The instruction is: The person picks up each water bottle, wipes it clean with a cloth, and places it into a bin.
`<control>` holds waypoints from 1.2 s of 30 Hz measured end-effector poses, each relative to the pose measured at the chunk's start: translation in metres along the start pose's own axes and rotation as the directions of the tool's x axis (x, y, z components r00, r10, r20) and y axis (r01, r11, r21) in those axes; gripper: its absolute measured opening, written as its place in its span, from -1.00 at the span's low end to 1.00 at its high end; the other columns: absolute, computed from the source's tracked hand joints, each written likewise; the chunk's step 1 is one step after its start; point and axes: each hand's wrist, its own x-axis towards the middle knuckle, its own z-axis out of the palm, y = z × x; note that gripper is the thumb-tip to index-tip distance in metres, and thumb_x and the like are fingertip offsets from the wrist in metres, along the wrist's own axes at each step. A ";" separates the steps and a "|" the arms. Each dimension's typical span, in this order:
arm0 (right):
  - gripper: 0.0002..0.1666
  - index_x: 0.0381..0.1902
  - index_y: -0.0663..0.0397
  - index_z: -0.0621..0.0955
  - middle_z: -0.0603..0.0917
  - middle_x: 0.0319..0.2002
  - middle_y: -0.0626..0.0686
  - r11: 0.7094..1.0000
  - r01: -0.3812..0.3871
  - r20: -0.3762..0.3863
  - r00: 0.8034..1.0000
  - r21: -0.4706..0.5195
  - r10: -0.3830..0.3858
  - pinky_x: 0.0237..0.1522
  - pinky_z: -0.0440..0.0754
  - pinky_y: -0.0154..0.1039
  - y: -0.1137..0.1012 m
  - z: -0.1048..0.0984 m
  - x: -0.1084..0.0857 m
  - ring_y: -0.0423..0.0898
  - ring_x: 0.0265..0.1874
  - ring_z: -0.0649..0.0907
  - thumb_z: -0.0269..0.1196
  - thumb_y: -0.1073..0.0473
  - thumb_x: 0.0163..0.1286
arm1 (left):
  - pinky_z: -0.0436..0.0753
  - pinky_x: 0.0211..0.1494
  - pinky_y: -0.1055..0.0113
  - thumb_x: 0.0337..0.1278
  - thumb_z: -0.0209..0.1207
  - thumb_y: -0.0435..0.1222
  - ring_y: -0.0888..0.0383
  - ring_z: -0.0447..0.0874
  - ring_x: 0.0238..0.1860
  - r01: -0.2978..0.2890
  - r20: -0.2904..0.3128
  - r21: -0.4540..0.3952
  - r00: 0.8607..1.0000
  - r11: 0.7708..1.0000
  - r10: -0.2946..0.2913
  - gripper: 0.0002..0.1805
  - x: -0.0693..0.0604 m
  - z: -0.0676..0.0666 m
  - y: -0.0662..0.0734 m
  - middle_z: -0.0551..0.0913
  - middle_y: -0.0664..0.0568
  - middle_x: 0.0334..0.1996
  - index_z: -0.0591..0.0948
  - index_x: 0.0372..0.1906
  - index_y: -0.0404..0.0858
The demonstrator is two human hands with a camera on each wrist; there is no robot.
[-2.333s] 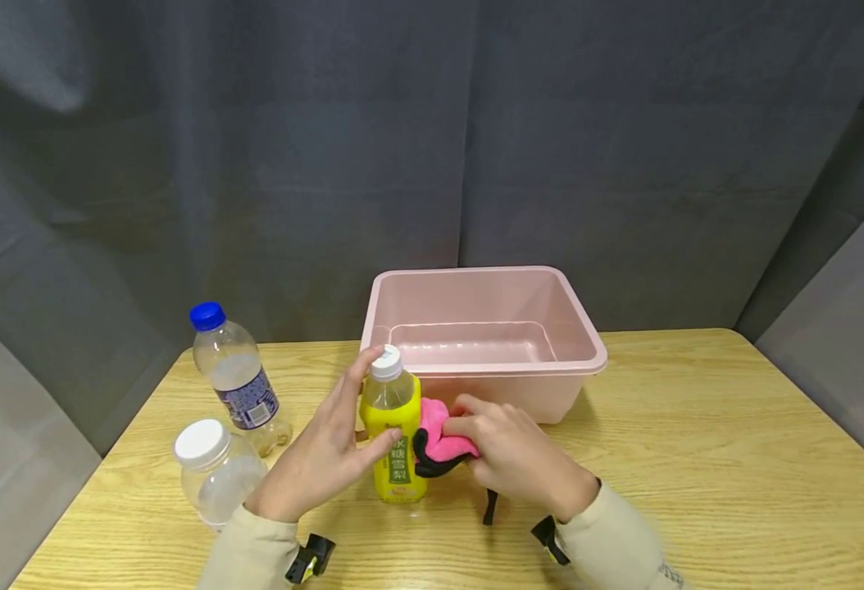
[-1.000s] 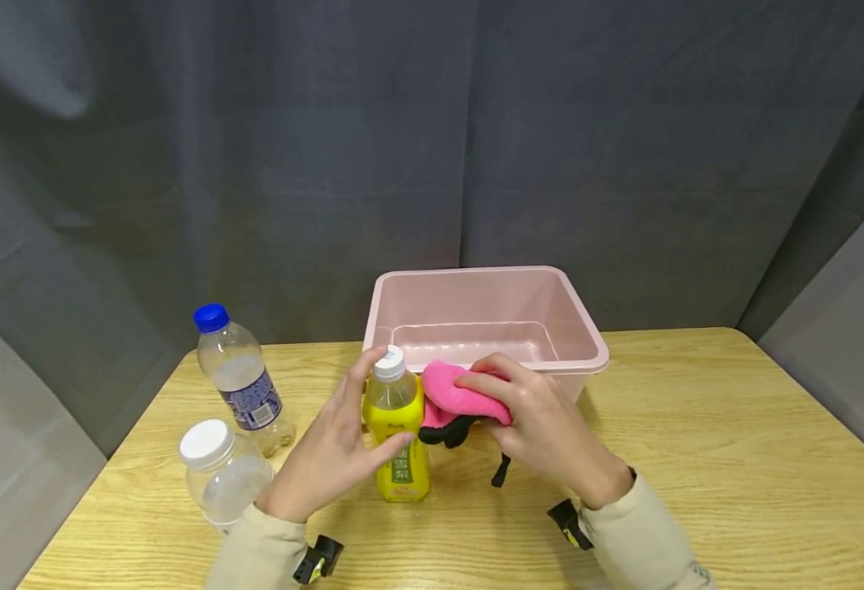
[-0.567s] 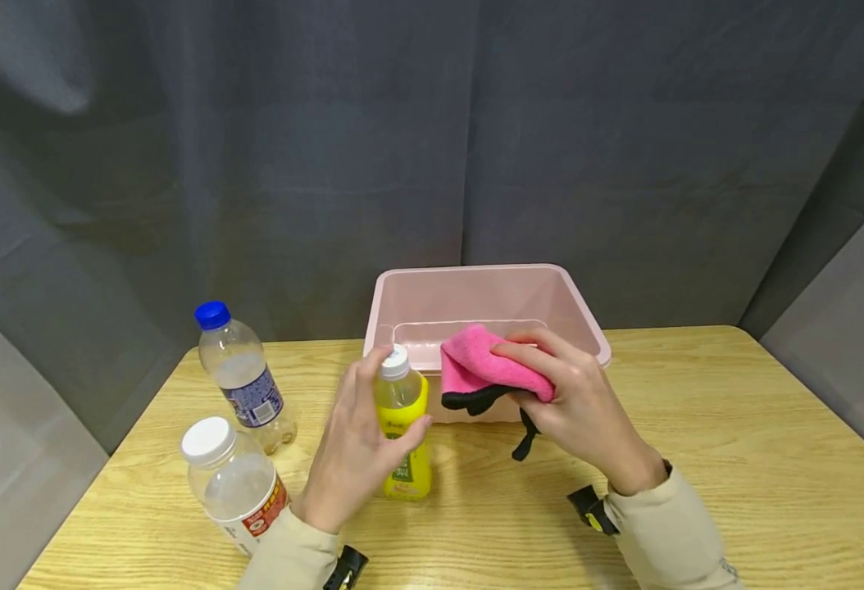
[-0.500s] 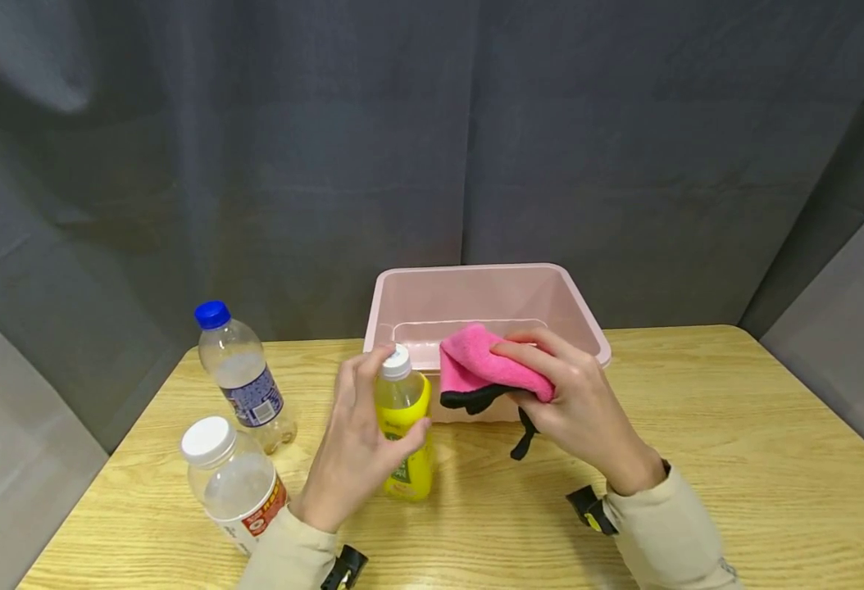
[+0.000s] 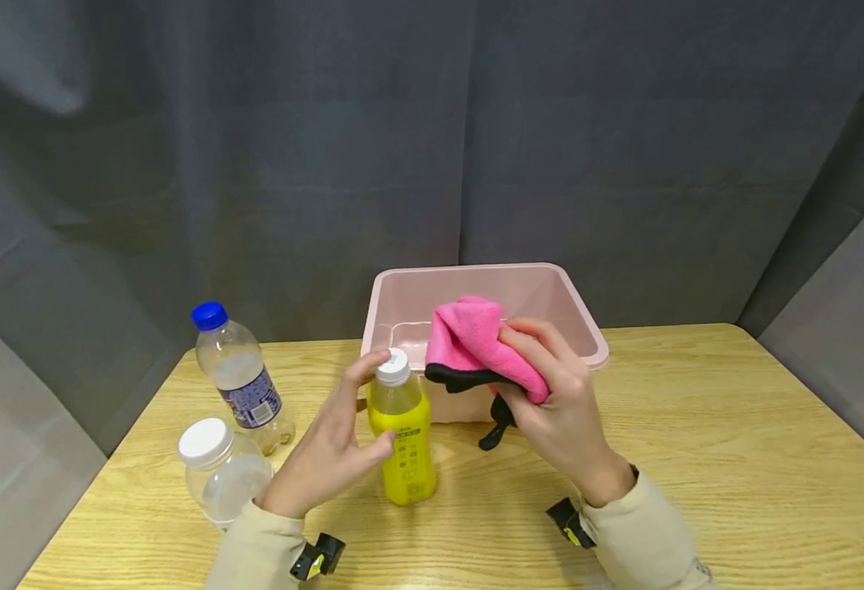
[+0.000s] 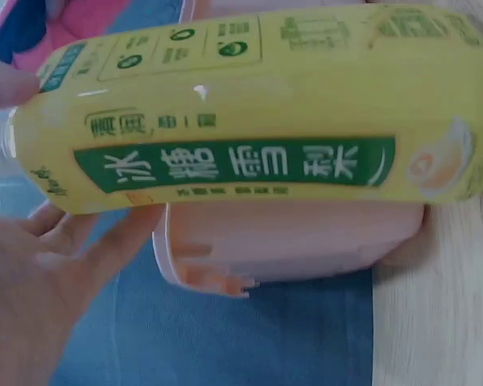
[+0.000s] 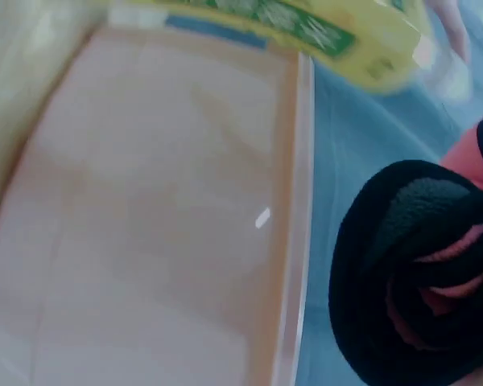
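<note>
A yellow-labelled drink bottle [image 5: 408, 451] with a white cap stands slightly tilted in front of the basin. My left hand [image 5: 329, 459] holds it near the top, forefinger by the cap and thumb at the label. The left wrist view shows green panels with white characters on the bottle [image 6: 241, 161]. My right hand [image 5: 568, 401] grips a folded pink cloth [image 5: 472, 340] with black edging and a hanging black loop. That cloth is raised to the right of the cap, apart from the bottle. In the right wrist view the cloth [image 7: 410, 265] shows mostly its rolled black edge.
Behind the hands is a pink plastic basin [image 5: 594, 359]. To the left stand a clear bottle [image 5: 236, 369] with a blue cap and a clear jar [image 5: 218, 475] with a white lid. A wooden table [image 5: 698, 459] lies under everything, before a dark curtain [image 5: 624, 164].
My right hand has lifted the pink cloth from beside the bottle's label to above the basin's front rim. The bottle has turned in my left hand, bringing a different label side forward.
</note>
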 end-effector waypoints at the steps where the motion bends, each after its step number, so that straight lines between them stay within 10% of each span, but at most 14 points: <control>1: -0.50 -0.06 0.31 0.70 0.65 -0.06 0.26 1.000 0.012 0.054 0.998 -0.025 -0.011 0.04 0.63 -0.24 -0.001 0.004 -0.002 0.12 -0.14 0.66 0.38 0.62 -0.03 | 0.61 0.15 -0.16 -0.04 0.23 -0.57 -0.28 0.42 0.31 0.001 0.002 -0.004 1.000 1.000 -0.001 -0.05 0.000 0.000 0.000 0.29 -0.30 0.40 0.10 0.50 -0.15; 7: -0.50 -0.10 0.13 0.67 0.62 -0.06 0.09 0.991 0.070 0.336 0.941 -0.112 -0.029 -0.17 0.73 -0.06 -0.002 0.016 -0.012 0.00 -0.24 0.69 0.29 0.57 -0.03 | 0.66 0.06 -0.17 -0.01 0.20 -0.54 -0.31 0.48 0.23 0.082 -0.008 0.011 0.997 0.997 -0.082 -0.01 -0.001 -0.001 -0.001 0.29 -0.28 0.44 0.09 0.55 -0.04; 27: -0.57 -0.22 0.03 0.69 0.61 -0.15 -0.01 0.987 0.036 0.424 0.905 -0.158 0.035 -0.30 0.67 -0.16 -0.004 0.011 -0.012 -0.11 -0.36 0.62 0.29 0.55 -0.03 | 0.72 -0.03 -0.07 0.01 0.26 -0.52 -0.34 0.50 0.19 0.093 0.038 0.049 0.995 0.994 -0.095 0.02 -0.003 -0.001 -0.001 0.30 -0.32 0.41 0.04 0.55 0.00; 31: -0.57 -0.28 0.01 0.69 0.59 -0.26 -0.02 0.965 0.009 0.579 0.801 -0.262 0.150 -0.46 0.60 -0.21 -0.008 0.018 -0.020 -0.11 -0.48 0.57 0.34 0.55 -0.10 | 0.71 -0.07 -0.12 -0.03 0.26 -0.53 -0.31 0.52 0.15 0.093 0.035 0.061 0.995 0.994 -0.095 0.04 -0.003 -0.001 -0.001 0.33 -0.31 0.38 0.04 0.54 0.01; 36: -0.63 -0.34 -0.01 0.72 0.57 -0.39 -0.01 0.922 0.026 0.784 0.536 -0.387 0.314 -0.55 0.51 -0.25 -0.009 0.037 -0.042 -0.14 -0.54 0.52 0.45 0.47 -0.13 | 0.71 -0.11 -0.15 -0.06 0.25 -0.55 -0.31 0.51 0.12 0.085 0.038 0.060 0.995 0.995 -0.087 0.06 -0.003 -0.001 -0.001 0.32 -0.32 0.39 0.02 0.54 -0.01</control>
